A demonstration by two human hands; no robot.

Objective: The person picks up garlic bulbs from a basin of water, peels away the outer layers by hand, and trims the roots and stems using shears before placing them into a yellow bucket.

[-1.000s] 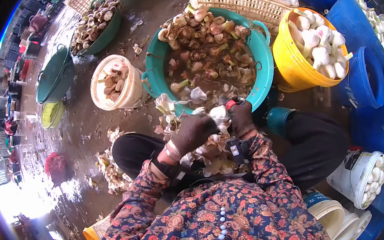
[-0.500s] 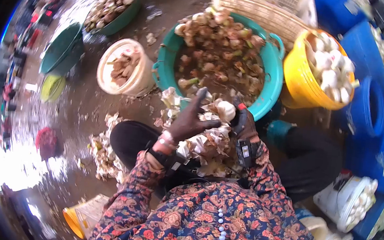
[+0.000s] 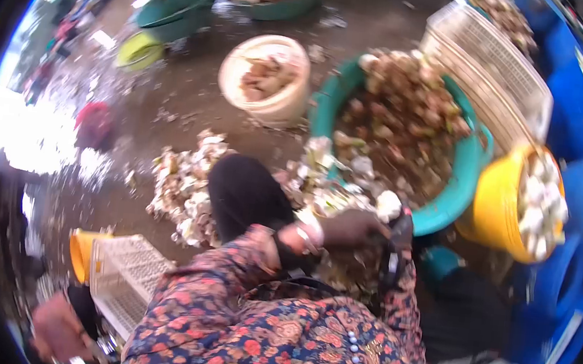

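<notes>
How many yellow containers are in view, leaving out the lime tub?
2. One yellow container, filled with white garlic, stands right of the teal tub; a second yellow container is at lower left, partly covered by a crate. Others may be hidden.

White glare bleaches the floor (image 3: 137, 130) leftward, with blur and fisheye distortion.
</notes>
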